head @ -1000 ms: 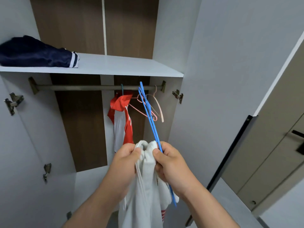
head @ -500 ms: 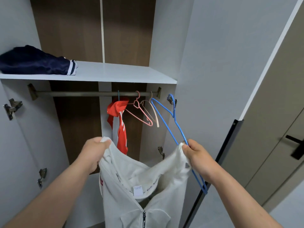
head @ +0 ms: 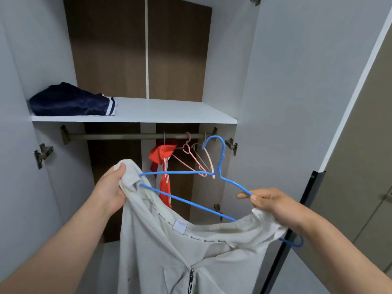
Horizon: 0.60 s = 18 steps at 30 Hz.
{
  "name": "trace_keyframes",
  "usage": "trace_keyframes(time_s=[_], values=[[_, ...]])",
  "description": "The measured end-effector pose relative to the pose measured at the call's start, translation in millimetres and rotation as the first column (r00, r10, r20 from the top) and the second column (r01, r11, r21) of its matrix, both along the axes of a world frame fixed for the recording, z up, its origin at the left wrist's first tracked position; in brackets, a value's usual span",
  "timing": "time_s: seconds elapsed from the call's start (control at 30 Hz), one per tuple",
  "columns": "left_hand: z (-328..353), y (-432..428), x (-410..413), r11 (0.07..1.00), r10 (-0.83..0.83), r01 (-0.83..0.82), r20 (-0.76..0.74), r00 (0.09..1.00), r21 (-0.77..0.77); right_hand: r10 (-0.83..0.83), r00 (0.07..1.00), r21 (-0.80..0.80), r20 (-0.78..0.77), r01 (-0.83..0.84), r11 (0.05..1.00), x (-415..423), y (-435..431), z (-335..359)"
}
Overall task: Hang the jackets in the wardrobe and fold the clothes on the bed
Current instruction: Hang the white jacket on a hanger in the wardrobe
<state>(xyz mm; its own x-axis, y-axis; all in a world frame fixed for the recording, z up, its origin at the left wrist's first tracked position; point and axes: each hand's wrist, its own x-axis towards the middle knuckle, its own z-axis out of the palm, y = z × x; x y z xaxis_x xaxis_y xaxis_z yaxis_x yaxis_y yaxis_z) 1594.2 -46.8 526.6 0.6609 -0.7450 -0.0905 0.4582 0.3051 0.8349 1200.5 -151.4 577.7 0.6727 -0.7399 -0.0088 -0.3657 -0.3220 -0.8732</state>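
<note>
I hold a white zip jacket (head: 169, 251) spread open in front of the wardrobe. My left hand (head: 110, 189) grips its left shoulder. My right hand (head: 273, 205) grips the right shoulder together with the right arm of a blue wire hanger (head: 191, 172). The hanger's left end is tucked inside the jacket's left shoulder, and its hook points up just below the wardrobe rail (head: 127, 136). A red and white jacket (head: 163, 166) hangs on that rail.
Two empty pink hangers (head: 197, 160) hang on the rail to the right of the red jacket. A folded navy garment (head: 70, 100) lies on the white shelf (head: 169, 115) above. An open wardrobe door (head: 297, 102) stands at the right, with a dark-edged door (head: 305, 200) beyond.
The hanger has swung round from edge-on to flat, and its left end has gone into the jacket's left shoulder. My hands have moved apart and spread the jacket wide.
</note>
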Motion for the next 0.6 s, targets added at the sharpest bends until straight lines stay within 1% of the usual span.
trace_keyframes(time_s=[0.07, 0.13, 0.27, 0.33, 0.37, 0.4, 0.47, 0.5, 0.6], values=[[7, 3, 5, 0.998, -0.034, 0.034, -0.010, 0.999, -0.053, 0.047, 0.999, -0.006, -0.018, -0.047, 0.999, -1, -1, 3], [14, 5, 8, 0.995, -0.068, 0.070, 0.019, 0.997, -0.069, 0.064, 0.998, -0.009, -0.022, -0.064, 0.998, -2, -3, 3], [28, 9, 1, 0.987, -0.157, 0.160, 0.172, 0.972, 0.000, 0.064, 0.997, -0.045, -0.045, -0.066, 0.997, 4, -6, -1], [31, 7, -11, 0.981, -0.196, 0.187, 0.302, 0.933, 0.058, 0.069, 0.997, -0.060, -0.046, -0.072, 0.996, 12, -4, 0], [32, 6, -19, 0.975, -0.220, 0.189, 0.410, 0.885, 0.114, 0.071, 0.997, -0.069, -0.036, -0.074, 0.995, 16, -3, 0], [32, 4, -28, 0.968, -0.245, 0.171, 0.545, 0.802, 0.183, 0.075, 0.997, -0.076, -0.018, -0.076, 0.994, 21, -2, 2], [32, -1, -44, 0.959, -0.265, 0.063, 0.794, 0.547, 0.276, 0.070, 0.998, -0.096, 0.007, -0.069, 0.993, 28, 0, 6], [34, -3, -51, 0.960, -0.260, 0.021, 0.859, 0.440, 0.280, 0.060, 0.998, -0.108, 0.014, -0.058, 0.992, 31, 0, 8], [38, -9, -65, 0.957, -0.278, -0.011, 0.928, 0.247, 0.290, 0.090, 0.995, -0.112, 0.029, -0.086, 0.990, 35, 0, 20]])
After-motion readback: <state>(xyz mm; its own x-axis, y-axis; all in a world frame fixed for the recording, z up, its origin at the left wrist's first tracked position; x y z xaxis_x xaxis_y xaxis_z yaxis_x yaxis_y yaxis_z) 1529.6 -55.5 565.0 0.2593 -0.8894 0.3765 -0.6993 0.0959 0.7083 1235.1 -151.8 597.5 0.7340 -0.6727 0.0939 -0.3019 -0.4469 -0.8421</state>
